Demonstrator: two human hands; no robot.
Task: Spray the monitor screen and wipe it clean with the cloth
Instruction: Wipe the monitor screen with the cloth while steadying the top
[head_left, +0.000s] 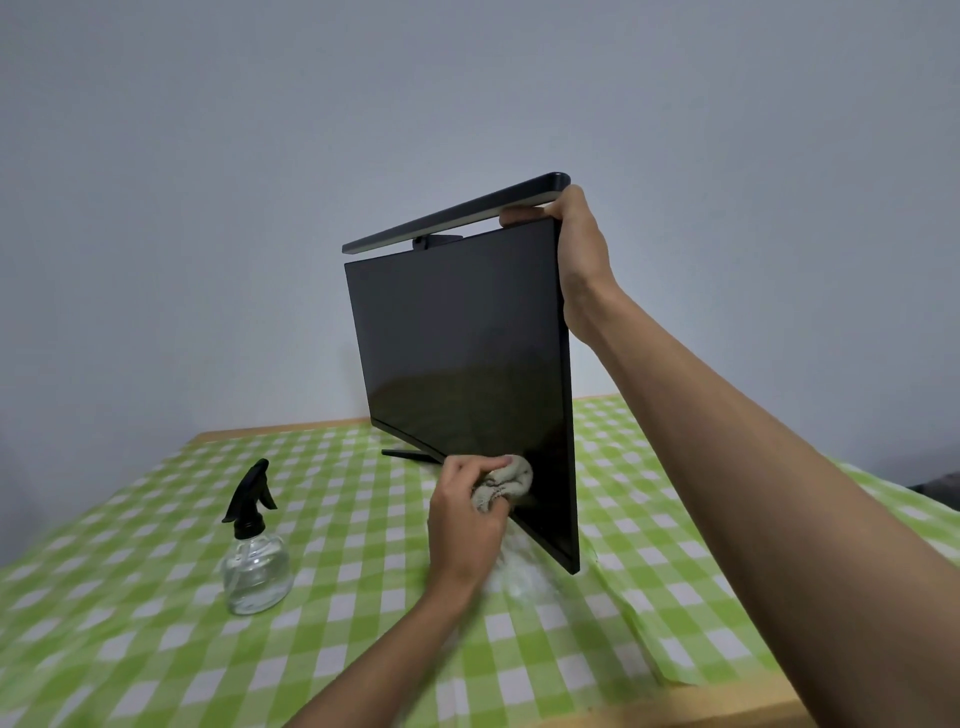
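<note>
1. Monitor (457, 353) upright on stand, on table with green checked tablecloth (156, 597); screen dark, turned edge-on toward right of view; light bar (452, 215) clipped along top.
2. Right hand (576, 249) clamped over upper right corner of monitor, thumb on front edge, steadying it.
3. Left hand (467, 514) closed around bunched beige cloth (501, 483), pressed against lower part of screen near bottom edge.
4. Spray bottle (254, 545) standing on tablecloth, well apart from monitor, nearly empty by look; spraying judged done, wiping under way.
5. Risks: hard push low on screen could tip or slide stand; loose tablecloth could shift under base; right-hand fingers could smudge top corner or knock light bar; bunched cloth may leave streaks.
</note>
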